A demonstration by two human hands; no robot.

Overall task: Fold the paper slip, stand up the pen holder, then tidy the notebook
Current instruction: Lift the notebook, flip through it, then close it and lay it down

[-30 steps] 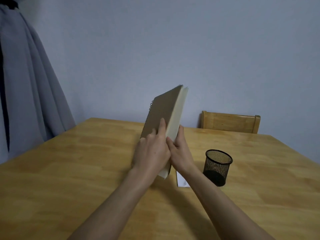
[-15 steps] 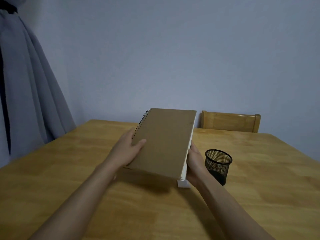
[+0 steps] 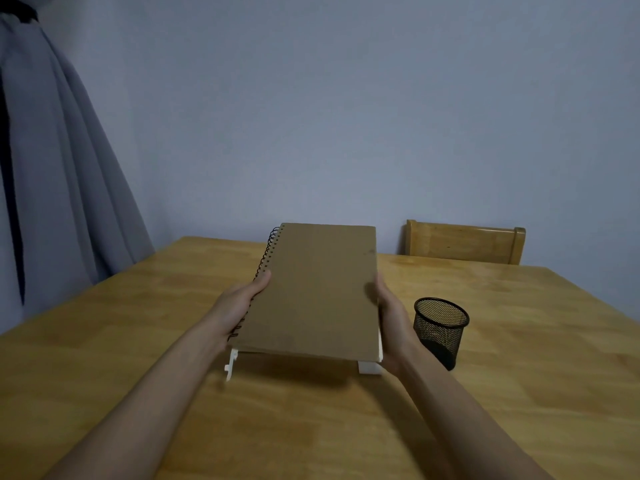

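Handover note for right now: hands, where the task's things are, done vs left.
Left hand: holds the spiral edge of the closed notebook.
Right hand: holds the opposite edge.
Notebook: closed, brown cover up, held above the table.
Pen holder: upright, right of the notebook. Done.
Paper slip: white, mostly hidden beneath the notebook; fold can't be confirmed.
Left: set the notebook down tidily.
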